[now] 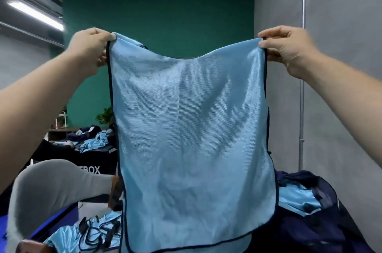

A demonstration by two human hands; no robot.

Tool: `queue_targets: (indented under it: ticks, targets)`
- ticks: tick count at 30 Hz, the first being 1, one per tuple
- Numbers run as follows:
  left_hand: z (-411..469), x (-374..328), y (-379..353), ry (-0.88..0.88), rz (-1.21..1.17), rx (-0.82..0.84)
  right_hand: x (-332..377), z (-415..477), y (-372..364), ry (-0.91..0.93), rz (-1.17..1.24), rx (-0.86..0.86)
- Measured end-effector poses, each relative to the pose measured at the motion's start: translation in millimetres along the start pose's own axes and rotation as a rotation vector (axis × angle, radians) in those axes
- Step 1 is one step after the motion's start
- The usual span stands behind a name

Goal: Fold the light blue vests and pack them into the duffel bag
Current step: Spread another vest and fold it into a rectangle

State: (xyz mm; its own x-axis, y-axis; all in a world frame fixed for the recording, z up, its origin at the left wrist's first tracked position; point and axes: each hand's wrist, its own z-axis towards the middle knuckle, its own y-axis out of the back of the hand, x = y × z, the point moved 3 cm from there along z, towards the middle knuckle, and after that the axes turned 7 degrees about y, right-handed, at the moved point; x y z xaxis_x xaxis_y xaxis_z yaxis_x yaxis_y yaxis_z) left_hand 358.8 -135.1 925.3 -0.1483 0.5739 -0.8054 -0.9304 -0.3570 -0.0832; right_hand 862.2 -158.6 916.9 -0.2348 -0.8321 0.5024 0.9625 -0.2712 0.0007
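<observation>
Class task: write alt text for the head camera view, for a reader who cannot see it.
The left hand and right hand pinch the top corners of a light blue vest, holding it up. More vests lie heaped lower left; a dark navy duffel bag sits lower right.

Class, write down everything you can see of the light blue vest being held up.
The light blue vest is shiny, finely ribbed fabric edged with navy piping. It hangs upright and spread flat, lightly creased, its neckline dipping between two shoulder corners. The left hand and right hand each pinch one corner.
</observation>
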Motion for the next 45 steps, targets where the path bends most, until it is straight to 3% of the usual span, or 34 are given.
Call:
queue_targets:
  ticks: [13, 22, 35, 45]
  targets:
    - [40, 200, -81, 0.314, 0.071, 0.047, -179, -24, -22, -0.287, -0.132, 0.029]
    - [97, 298, -155, 0.412, 0.065, 0.053, -291, -10, -20, -0.352, -0.215, -0.034]
    - [137, 481, -226, 0.523, 0.318, 0.086, -494, -26, -49, -0.567, -0.361, 0.027]
    - [140, 601, -249, 0.659, 0.312, 0.118, -601, -63, -81, -0.725, -0.447, 0.119]
